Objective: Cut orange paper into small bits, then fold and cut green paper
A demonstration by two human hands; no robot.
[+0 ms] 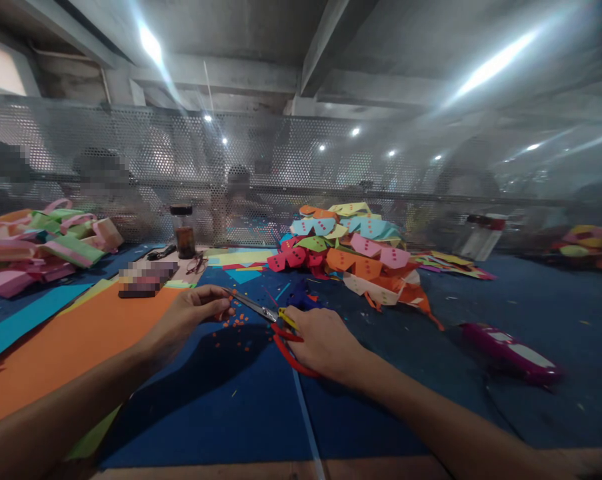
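Observation:
My right hand (328,340) grips a pair of scissors (263,310) with red and yellow handles, its blades pointing left. Close by the blade tips, my left hand (201,310) has thumb and fingers pressed together; whatever they pinch is too small or hidden to name. Small orange paper bits (238,321) are scattered on the blue tabletop (221,413) below the blades. Under my left forearm lies a large orange sheet (101,333) with other coloured sheets around it.
Folded, dotted paper pieces (361,250) are heaped at the back middle, paper strips (51,247) at the left. A dark-lidded jar (185,233), a phone-like pixelated object (145,279) and a purple device (513,353) lie around. Behind a perforated partition (261,153) people sit.

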